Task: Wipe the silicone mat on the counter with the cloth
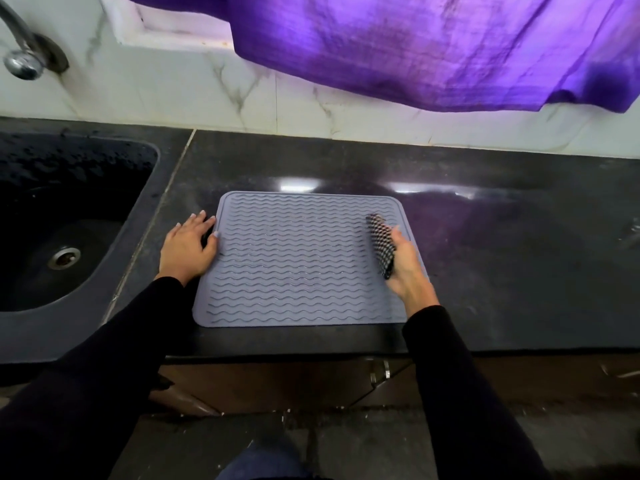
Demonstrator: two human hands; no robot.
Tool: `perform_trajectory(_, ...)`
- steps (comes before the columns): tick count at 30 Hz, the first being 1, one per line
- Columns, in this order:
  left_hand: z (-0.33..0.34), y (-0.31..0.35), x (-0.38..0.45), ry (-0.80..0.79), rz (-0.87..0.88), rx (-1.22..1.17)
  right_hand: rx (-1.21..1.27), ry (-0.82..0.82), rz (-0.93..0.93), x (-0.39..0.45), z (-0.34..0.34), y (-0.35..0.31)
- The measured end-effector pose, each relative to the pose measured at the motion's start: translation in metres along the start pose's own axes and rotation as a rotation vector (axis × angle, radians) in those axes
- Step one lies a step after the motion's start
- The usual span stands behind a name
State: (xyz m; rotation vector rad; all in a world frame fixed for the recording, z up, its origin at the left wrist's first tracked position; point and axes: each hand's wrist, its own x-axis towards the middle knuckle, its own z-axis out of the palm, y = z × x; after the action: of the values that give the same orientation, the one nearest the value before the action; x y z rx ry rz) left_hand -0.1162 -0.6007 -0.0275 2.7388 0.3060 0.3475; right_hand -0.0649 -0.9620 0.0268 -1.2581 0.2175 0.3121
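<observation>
A grey silicone mat (pixel 298 261) with wavy ridges lies flat on the dark counter (pixel 502 254), close to its front edge. My left hand (pixel 188 249) rests with straight fingers on the counter at the mat's left edge, thumb touching the mat. My right hand (pixel 407 265) grips a folded black-and-white checked cloth (pixel 381 245) over the mat's right side. The cloth stands almost on edge against the mat surface.
A dark sink (pixel 65 230) with a metal drain is set into the counter at the left, a tap (pixel 20 57) above it. A purple fabric (pixel 433 46) hangs over the marble wall at the back. Cabinet doors with a metal handle (pixel 379 372) are below the counter.
</observation>
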Motion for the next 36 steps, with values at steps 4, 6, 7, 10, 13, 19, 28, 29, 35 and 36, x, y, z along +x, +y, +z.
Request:
perform_trajectory(4,0.001,0.000,0.000,-0.003,-0.002,0.002,0.056,0.158,-0.080,0.003,0.018,-0.003)
perform_trajectory(6,0.001,0.000,0.000,-0.009,-0.004,0.001,-0.342,0.200,-0.172,-0.005,0.043,0.004)
perform_trajectory(7,0.002,0.000,-0.001,-0.014,-0.005,0.004,-0.550,0.169,-0.211,-0.008,0.056,0.011)
perform_trajectory(10,0.001,0.001,-0.002,-0.025,-0.008,0.018,-1.259,0.034,-0.350,-0.010,0.081,0.048)
perform_trajectory(13,0.002,0.000,-0.002,-0.024,-0.010,0.031,-1.627,0.079,-0.425,-0.005,0.086,0.069)
perform_trajectory(19,0.006,-0.001,0.000,0.019,0.012,0.041,-1.707,0.047,-0.321,0.001,0.089,0.063)
perform_trajectory(28,0.005,-0.001,-0.002,0.011,0.007,0.015,-1.157,-0.053,-0.215,0.004,0.082,0.046)
perform_trajectory(29,0.004,0.000,-0.002,0.004,0.004,0.014,-0.881,-0.032,-0.135,0.007,0.082,0.038)
perform_trajectory(35,-0.004,0.001,0.014,-0.016,0.011,0.078,-0.514,0.067,-0.139,0.010,0.112,0.012)
perform_trajectory(36,-0.004,0.000,0.019,-0.042,0.009,0.085,-0.690,0.024,-0.191,0.004,0.124,0.018)
